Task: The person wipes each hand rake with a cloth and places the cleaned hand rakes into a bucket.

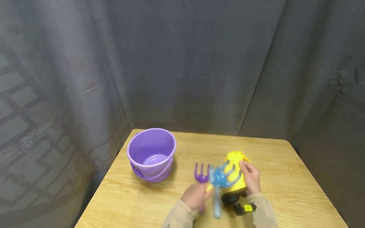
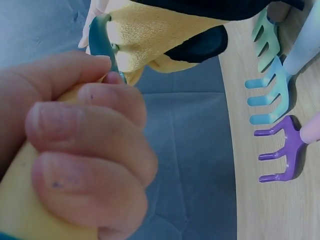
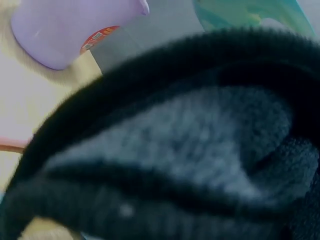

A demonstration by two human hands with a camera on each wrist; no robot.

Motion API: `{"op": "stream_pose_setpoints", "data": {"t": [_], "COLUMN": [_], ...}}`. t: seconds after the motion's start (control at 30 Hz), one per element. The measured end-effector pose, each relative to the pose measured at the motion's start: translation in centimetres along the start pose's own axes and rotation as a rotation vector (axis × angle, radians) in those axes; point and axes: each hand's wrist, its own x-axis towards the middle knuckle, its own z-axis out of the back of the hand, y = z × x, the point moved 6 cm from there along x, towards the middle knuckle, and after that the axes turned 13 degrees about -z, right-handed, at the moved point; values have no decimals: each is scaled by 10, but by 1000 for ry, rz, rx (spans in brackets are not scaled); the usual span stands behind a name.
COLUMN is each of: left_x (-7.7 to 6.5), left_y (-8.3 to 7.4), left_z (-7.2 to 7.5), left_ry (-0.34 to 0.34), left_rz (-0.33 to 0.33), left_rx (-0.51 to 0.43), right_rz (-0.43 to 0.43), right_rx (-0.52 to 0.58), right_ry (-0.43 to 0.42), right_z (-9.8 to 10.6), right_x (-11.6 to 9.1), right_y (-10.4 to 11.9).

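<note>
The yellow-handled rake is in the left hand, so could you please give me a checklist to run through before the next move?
1. Left hand curled round the yellow-handled rake: ok.
2. Right hand holding the yellow-and-black cloth item: ok.
3. Tines free of the cloth: cannot tell; they overlap it in the head view, but contact is unclear.
4. Purple bucket upright on the table: ok.
5. Purple rake out from under the left hand in the head view: not ok; the hand partly covers it.
</note>
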Motion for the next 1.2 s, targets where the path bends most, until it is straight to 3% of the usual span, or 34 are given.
{"op": "stream_pose_setpoints", "data": {"t": [0.13,0.3,0.57,0.83,1.2], "left_x": [0,-1,0,0,3], "left_y": [0,1,3,0,-1], "left_z": [-2,-2,-4,3,11], "left_ry": [4,3,10,-39,-106], "left_rz": [-3,-6,-19,-113,-125], "left_rx": [-40,-67,5,121,134], "right_rz": [-37,-11,53,23,-140], "right_rx": [9,107,208,534,431], "right_ry": [-17,-116,-189,-142,-55], "right_z": [2,8,18,27,8], "right_x": [-1,-1,-3,-2,1], "right_y": [0,5,13,13,-12]}}
